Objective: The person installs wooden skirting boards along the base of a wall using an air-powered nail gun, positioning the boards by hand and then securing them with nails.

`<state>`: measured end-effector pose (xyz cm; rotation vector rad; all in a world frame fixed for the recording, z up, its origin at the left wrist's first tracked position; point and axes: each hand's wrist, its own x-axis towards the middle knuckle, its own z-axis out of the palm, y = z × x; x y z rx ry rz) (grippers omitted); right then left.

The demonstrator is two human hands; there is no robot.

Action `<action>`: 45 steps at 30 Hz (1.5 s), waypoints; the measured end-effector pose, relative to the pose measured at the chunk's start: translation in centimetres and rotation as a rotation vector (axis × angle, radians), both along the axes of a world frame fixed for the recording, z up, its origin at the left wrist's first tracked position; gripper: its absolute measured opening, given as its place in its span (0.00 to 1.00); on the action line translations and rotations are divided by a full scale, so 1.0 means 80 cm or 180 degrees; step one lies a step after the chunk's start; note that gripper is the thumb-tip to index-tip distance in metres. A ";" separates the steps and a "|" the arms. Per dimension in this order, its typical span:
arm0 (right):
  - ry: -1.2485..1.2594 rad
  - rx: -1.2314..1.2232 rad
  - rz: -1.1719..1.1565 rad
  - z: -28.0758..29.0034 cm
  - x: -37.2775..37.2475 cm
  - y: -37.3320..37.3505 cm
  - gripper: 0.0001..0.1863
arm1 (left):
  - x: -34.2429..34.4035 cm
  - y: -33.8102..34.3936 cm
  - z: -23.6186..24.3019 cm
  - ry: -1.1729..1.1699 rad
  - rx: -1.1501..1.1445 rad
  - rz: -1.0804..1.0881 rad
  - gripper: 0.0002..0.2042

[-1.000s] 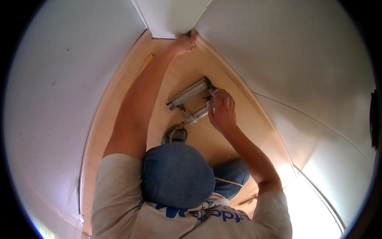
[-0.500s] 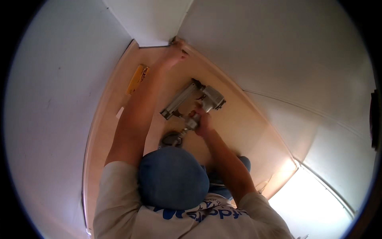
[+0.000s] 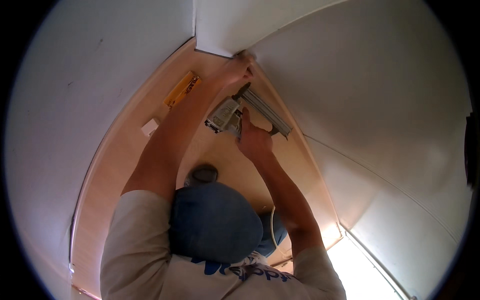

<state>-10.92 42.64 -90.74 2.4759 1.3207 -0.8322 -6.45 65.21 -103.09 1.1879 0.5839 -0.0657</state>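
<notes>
At the far corner, my left hand [image 3: 238,69] is closed, its fingers curled against the pale wooden skirting [image 3: 275,93] at the foot of the wall; whatever they grip is too small and shadowed to make out. Below it a silver pneumatic nail gun [image 3: 220,118] is angled over the light wood floor [image 3: 200,145], its nose close under my left hand and its long magazine slanting down to the right. My right hand [image 3: 252,137] grips the gun, index finger extended along its body.
Pale grey wall panels [image 3: 370,85] close in on both sides and ahead. An orange box [image 3: 182,90] and a small white block [image 3: 150,127] lie left of my left forearm. A dark shoe [image 3: 202,175], my blue knee [image 3: 215,220] and a thin hose [image 3: 273,230] are below. Bright light enters at lower right.
The nail gun has been turned round in my right hand, its magazine swinging from left to right and its nose moving up toward my left hand, which stays at the corner.
</notes>
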 end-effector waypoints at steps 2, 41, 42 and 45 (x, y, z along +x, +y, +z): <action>-0.0155 0.0027 0.0081 -0.026 0.007 0.009 0.53 | -0.001 0.006 0.010 -0.0101 0.0009 0.0001 0.33; 0.0026 0.0312 -0.1205 -0.019 -0.007 0.042 0.43 | 0.001 0.010 0.034 0.0305 0.0325 0.0037 0.29; 0.0019 0.0302 -0.1253 -0.023 -0.003 0.036 0.44 | 0.002 -0.002 0.037 0.0273 0.0113 0.0070 0.30; 0.0037 0.0321 -0.1176 -0.030 -0.007 0.047 0.49 | -0.005 0.015 0.031 0.0404 0.0596 -0.0016 0.29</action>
